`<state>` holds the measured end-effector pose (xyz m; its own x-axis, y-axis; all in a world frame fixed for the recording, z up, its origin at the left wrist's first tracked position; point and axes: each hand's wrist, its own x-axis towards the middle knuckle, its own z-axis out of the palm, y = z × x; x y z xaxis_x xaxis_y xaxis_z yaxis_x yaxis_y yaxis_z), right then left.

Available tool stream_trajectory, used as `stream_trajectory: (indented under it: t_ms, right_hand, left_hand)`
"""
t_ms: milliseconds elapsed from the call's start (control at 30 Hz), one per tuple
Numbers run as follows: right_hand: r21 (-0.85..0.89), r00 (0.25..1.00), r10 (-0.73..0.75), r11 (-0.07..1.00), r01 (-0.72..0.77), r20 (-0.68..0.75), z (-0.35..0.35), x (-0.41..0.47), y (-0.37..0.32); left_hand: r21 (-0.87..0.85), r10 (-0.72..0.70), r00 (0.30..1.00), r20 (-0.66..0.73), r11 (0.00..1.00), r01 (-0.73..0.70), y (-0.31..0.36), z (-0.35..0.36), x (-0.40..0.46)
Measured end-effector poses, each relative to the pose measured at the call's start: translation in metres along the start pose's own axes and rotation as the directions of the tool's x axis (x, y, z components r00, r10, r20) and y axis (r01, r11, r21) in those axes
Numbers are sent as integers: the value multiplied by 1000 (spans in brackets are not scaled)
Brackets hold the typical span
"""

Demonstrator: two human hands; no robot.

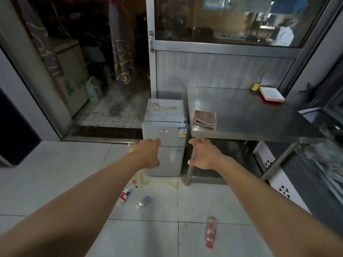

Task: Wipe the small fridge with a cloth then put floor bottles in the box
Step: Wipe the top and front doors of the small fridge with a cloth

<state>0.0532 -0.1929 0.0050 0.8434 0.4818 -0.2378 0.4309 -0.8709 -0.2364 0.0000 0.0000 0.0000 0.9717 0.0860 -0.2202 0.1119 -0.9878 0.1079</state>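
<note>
A small silver fridge (168, 134) stands on the floor left of a steel table; yellowish smears cover its top. A folded brown cloth (205, 118) lies on the table's front left corner. Three plastic bottles lie on the tiled floor: a red-labelled one (124, 194), a crushed clear one (145, 200) and a pink one (211, 231). My left hand (147, 153) and my right hand (203, 154) are stretched out in front of the fridge, fingers apart, holding nothing. A white box (284, 186) with dark marks stands under the table at the right.
The steel table (241, 115) carries a glass bottle (257, 83) and stacked white plates (272, 94) at the back. A yellowish spill (172, 183) stains the floor at the fridge's foot. An open doorway with a raised perforated floor (115, 112) lies to the left.
</note>
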Motion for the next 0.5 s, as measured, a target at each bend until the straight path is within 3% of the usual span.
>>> stream_trajectory:
  t_ms: [267, 500]
  right_hand:
    - [34, 996, 82, 996, -81, -31, -6, 84, 20]
    - [64, 956, 285, 958, -281, -69, 1, 168, 52]
  left_hand:
    - [9, 60, 997, 51, 998, -61, -31, -9, 99]
    - [28, 214, 968, 129, 975, -219, -52, -25, 218]
